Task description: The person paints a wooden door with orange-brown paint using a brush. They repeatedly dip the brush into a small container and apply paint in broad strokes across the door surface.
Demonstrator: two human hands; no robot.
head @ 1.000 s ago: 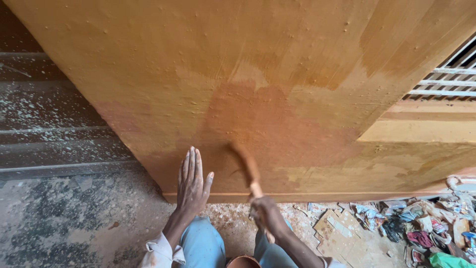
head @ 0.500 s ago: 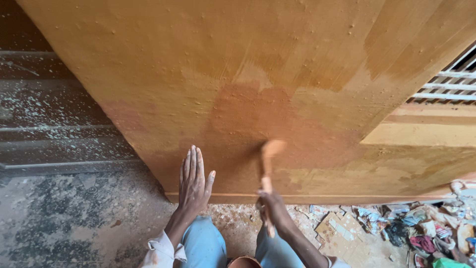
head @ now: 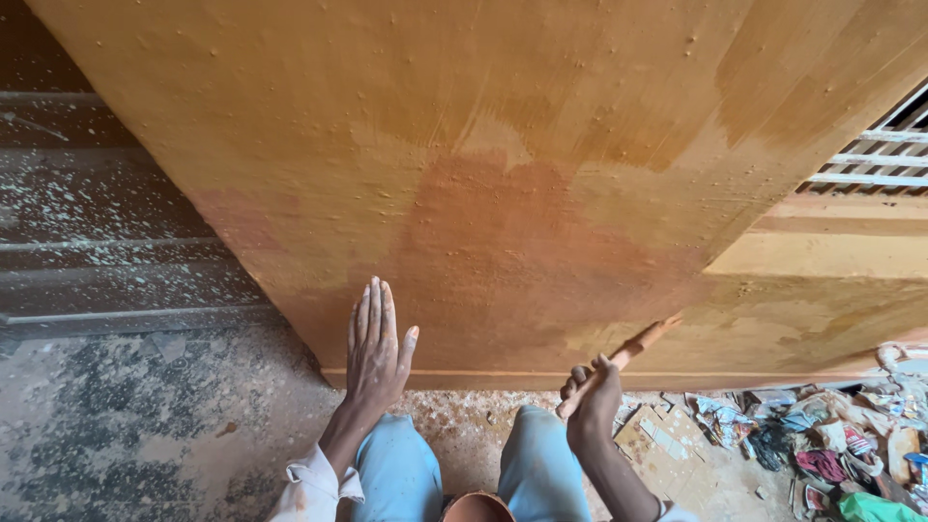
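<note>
**Brush low on the ochre panel, one palm braced flat**

A broad wooden panel (head: 503,174) fills most of the head view, leaning up and away from the person. Its surface is ochre-yellow, with a darker, reddish patch (head: 503,261) spreading across its lower middle, just above both hands. Left of the braced palm lies a speckled concrete floor (head: 126,425) with steps rising behind it. Well to the right of the gripping hand, past the panel's edge, a slatted grille (head: 870,159) shows at the top and a heap of torn paper and coloured scraps (head: 822,445) lies on the ground.

The person's knees, in light blue trousers (head: 396,474), sit directly below the hands. Between them, at the bottom edge, the rim of a brown round vessel (head: 477,507) peeks in.

The left hand (head: 375,350) is spread open, fingers straight and together, palm pressed flat against the panel's lower part; it holds nothing. The right hand (head: 592,398) is closed in a fist around the handle of a paintbrush (head: 626,354). The brush slants up and to the right out of the fist, its tip at the panel's lower area near the bottom edge. It is motion-blurred, so the bristles cannot be made out.
</note>
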